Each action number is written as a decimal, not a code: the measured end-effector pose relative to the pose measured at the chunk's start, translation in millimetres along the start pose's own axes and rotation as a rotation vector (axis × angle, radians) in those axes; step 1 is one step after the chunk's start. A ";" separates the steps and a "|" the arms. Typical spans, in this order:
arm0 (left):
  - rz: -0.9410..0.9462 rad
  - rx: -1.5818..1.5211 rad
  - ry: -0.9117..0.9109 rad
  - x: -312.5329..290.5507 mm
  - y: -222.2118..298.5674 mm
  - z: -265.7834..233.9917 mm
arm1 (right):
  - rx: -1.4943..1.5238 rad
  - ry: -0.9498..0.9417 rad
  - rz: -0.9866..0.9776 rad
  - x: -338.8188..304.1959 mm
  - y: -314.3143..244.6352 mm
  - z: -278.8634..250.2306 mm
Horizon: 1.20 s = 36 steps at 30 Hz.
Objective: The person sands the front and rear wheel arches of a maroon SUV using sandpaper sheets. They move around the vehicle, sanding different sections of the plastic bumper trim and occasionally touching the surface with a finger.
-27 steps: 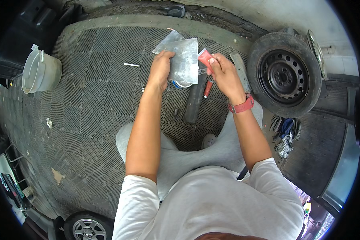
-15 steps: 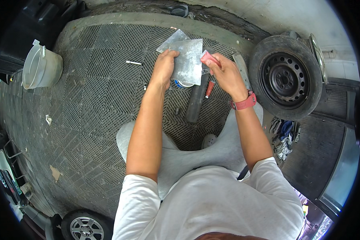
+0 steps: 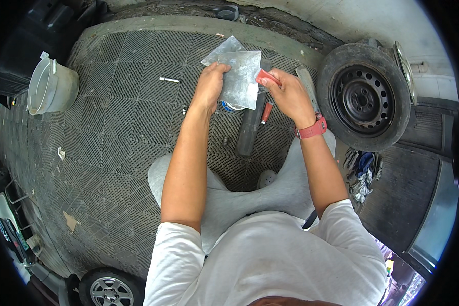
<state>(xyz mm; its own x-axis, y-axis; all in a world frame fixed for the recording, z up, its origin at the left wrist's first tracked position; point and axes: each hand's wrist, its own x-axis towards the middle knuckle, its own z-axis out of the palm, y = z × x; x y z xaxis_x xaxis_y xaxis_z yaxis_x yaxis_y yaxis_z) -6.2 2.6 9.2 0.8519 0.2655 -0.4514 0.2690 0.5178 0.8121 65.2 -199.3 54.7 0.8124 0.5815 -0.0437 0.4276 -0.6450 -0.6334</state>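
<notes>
My left hand (image 3: 212,86) grips a grey, smeared metal plate (image 3: 241,76) by its left edge, thumb on top. My right hand (image 3: 289,94), wearing a red wristwatch (image 3: 312,128), is closed on a small, flat red tool (image 3: 267,77); its kind is not clear. The red tool's end meets the plate's right edge, near a whitish patch. A second metal plate (image 3: 224,49) shows behind the first. Under the held plate, a can with a blue and white rim (image 3: 231,106) is mostly hidden. A dark elongated block (image 3: 247,135) and a red tube (image 3: 266,112) lie below my hands.
A spare wheel (image 3: 364,97) leans at the right by the wall. A whitish bucket (image 3: 54,86) stands at the left. On the black mat (image 3: 122,117) lies a white stick (image 3: 169,79). Rags (image 3: 363,181) lie right of my knee, and a car wheel (image 3: 110,288) shows at lower left.
The red tool has turned and lowered slightly in my right hand, its end now at the plate's edge. The plate has shifted a little; my left hand keeps its grip.
</notes>
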 end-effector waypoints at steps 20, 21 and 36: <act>0.056 -0.073 -0.068 7.9 -7.7 -4.4 | -0.248 0.174 -0.136 -2.2 -11.2 -3.4; 0.050 -0.084 -0.073 7.6 -7.2 -3.8 | -0.253 0.169 -0.136 -2.4 -11.5 -3.7; 0.022 -0.226 -0.124 5.6 -3.9 -3.6 | -0.405 0.198 -0.225 -1.8 -32.4 -13.4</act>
<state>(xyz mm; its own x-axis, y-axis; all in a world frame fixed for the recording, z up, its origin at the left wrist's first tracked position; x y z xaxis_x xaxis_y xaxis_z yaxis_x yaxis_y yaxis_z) -4.1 5.0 2.1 0.9091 0.1840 -0.3738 0.1540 0.6853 0.7118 55.2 -186.1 85.6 0.7254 0.6483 0.2313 0.6883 -0.6782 -0.2575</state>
